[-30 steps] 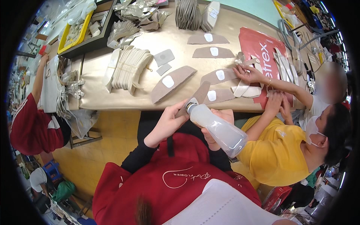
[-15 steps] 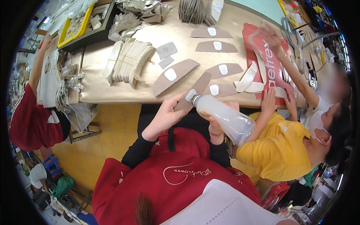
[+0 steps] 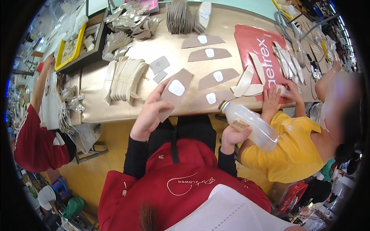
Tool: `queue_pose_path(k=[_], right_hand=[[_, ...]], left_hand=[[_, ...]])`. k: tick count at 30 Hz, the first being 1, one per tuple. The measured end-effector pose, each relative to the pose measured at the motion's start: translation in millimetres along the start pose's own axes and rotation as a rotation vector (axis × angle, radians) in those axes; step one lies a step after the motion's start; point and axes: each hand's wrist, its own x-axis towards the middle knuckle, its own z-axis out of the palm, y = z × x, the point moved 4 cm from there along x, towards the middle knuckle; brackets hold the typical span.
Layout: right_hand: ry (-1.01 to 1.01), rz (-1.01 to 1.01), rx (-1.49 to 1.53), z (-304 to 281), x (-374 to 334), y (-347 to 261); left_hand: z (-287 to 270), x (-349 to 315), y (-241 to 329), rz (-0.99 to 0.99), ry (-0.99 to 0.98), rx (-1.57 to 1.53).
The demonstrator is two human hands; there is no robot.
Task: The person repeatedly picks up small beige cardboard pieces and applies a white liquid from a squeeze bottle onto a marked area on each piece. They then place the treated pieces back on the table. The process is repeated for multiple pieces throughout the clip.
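Left hand (image 3: pixel 146 111) pinches fabric piece (image 3: pixel 177 98); right hand (image 3: pixel 234 136) grips bottle (image 3: pixel 263 131).
I see white strips (image 3: pixel 244 82), a co-worker's hands (image 3: pixel 271 101) near the bottle.

The taupe piece (image 3: pixel 174 99) partly hides the left hand (image 3: pixel 148 111), while the top edge crops a pink item (image 3: pixel 152 5).

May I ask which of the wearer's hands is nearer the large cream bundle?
The left hand, lower right of the large cream bundle; the right hand is farther right.
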Motion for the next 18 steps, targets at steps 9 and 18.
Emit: queue_pose_path(k=[9,18], right_hand=[[-0.131,0.342,0.158,-28.8,-33.4,3.8],[-0.169,0.357,0.137,-35.6,-26.8,9.2]], left_hand=[[41.3,64.5,17.7,0.005,-0.088,-0.026],[76.9,156.7,-41.2,-0.142,-0.211,0.003]])
